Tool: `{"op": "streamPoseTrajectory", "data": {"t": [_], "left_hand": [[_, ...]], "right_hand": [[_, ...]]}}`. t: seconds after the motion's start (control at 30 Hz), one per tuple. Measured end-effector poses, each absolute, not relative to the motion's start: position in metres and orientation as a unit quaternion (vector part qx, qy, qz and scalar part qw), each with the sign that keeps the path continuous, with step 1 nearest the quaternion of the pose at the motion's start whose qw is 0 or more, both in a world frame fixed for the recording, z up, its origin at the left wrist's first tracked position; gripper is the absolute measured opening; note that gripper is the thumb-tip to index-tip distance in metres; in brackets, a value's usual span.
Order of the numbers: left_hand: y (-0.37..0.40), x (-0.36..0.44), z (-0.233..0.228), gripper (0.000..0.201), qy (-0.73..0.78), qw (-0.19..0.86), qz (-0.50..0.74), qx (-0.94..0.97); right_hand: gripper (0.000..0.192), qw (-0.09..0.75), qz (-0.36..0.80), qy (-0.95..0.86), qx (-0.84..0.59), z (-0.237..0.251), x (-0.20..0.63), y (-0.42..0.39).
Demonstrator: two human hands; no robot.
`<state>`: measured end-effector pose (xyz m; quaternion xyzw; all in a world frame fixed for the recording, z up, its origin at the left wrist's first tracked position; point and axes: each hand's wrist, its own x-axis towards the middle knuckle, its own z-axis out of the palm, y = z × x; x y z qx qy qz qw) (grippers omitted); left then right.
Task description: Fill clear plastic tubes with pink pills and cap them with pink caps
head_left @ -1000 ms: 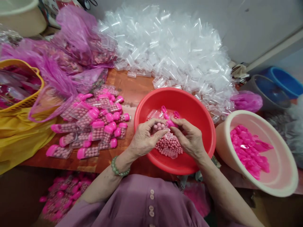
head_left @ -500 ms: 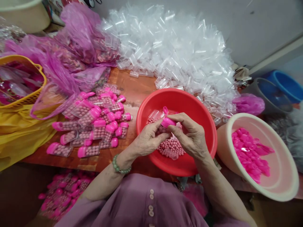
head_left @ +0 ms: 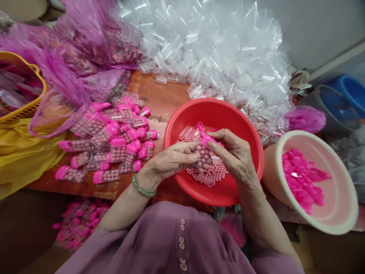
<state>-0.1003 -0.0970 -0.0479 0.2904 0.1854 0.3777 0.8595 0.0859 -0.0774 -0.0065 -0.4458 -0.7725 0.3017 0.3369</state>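
Over the red basin (head_left: 182,110), a clear container of pink beads (head_left: 203,155) is held between my hands. My left hand (head_left: 175,158) grips its clear body with thumb and fingers. My right hand (head_left: 235,152) pinches the bright pink cap (head_left: 207,140), which has a small loop on top. Loose pink beads (head_left: 219,171) and a few clear containers (head_left: 187,133) lie in the basin below. To the left, several filled containers with pink caps (head_left: 110,133) are heaped on the wooden table.
A large pile of clear containers (head_left: 211,49) stands behind the basin. On the right, a pale tub (head_left: 339,160) holds pink caps (head_left: 302,179). Purple plastic bags (head_left: 94,34), a yellow basket (head_left: 40,78) and a yellow bag (head_left: 25,160) occupy the left side.
The container has turned between my hands, so its bead-filled body now shows below the cap. My left fingers have straightened along it. The whole view has shifted slightly.
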Motion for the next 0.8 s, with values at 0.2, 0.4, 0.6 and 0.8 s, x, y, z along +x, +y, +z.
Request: {"op": "streamPoseTrajectory", "data": {"t": [0.2,0.4,0.6,0.8], "left_hand": [[-0.095,-0.103,-0.048,0.02,0.221,0.858,0.377,0.271],[-0.094,-0.1,-0.046,0.023,0.218,0.855,0.388,0.267],[-0.092,-0.095,-0.045,0.025,0.225,0.844,0.395,0.284],[-0.091,-0.092,-0.042,0.029,0.215,0.849,0.382,0.295]], "right_hand": [[0.072,0.219,0.081,-0.905,-0.355,-0.007,0.083,-0.078],[0.075,0.214,-0.029,-0.9,-0.379,-0.017,0.073,-0.084],[0.067,0.253,-0.038,-0.897,-0.36,-0.021,0.079,-0.082],[0.066,0.265,-0.095,-0.899,-0.335,-0.021,0.08,-0.08]]}}
